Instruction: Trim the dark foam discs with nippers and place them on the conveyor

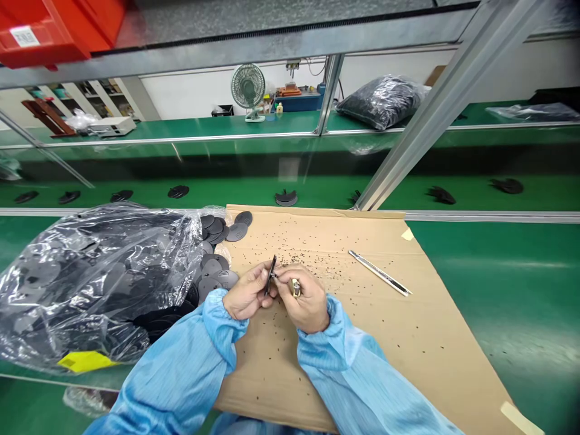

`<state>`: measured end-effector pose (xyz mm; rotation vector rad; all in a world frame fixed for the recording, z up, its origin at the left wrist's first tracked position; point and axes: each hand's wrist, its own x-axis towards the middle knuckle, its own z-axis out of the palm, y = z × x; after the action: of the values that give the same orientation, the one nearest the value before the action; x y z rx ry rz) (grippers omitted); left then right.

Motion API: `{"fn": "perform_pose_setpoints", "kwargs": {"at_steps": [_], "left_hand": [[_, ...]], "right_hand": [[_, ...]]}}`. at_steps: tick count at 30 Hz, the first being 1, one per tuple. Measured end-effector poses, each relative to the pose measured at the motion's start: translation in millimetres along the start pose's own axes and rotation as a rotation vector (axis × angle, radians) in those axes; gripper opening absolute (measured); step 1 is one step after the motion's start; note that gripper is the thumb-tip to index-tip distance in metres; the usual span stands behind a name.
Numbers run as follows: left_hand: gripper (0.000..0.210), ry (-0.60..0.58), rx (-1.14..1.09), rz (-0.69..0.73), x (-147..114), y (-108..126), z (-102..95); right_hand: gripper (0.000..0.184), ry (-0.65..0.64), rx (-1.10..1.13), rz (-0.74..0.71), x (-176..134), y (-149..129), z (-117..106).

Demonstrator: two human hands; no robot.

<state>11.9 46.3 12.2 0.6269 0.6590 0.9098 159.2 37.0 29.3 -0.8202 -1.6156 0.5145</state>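
My left hand (248,292) is closed on a thin black plastic disc (270,275), which it holds up nearly edge-on. My right hand (304,301) is closed too, with the shiny gold-and-silver end of a small tool (296,287) showing between its fingers. Its thumb and forefinger meet at the edge of the disc, where a small dark bit shows; whether they grip it I cannot tell. Under both hands lies a cardboard sheet (362,362) strewn with tiny black scraps. Loose black discs (212,266) are heaped left of my left hand.
A large clear plastic bag (104,272) of black discs fills the left. A slim white-and-black cutter or blade pack (379,273) lies on the cardboard to the right. Behind, black parts (286,197) sit along a green conveyor. A slanted metal post (408,127) rises at right.
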Motion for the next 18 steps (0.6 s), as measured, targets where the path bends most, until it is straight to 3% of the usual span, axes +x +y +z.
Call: {"fn": "perform_pose_setpoints", "kwargs": {"at_steps": [5, 11, 18], "left_hand": [[0.047, -0.006, 0.009, -0.028, -1.8, 1.0, -0.1], [0.052, 0.093, -0.052, 0.173, 1.8, 7.6, 3.6], [0.054, 0.127, 0.014, 0.231, 3.8, 9.2, 4.6]], "right_hand": [[0.018, -0.005, -0.001, -0.055, -1.2, -0.1, 1.4], [0.011, 0.024, 0.213, 0.202, -4.9, 2.1, 6.5], [0.011, 0.021, 0.43, 0.399, -1.2, -2.2, 5.0]]}}
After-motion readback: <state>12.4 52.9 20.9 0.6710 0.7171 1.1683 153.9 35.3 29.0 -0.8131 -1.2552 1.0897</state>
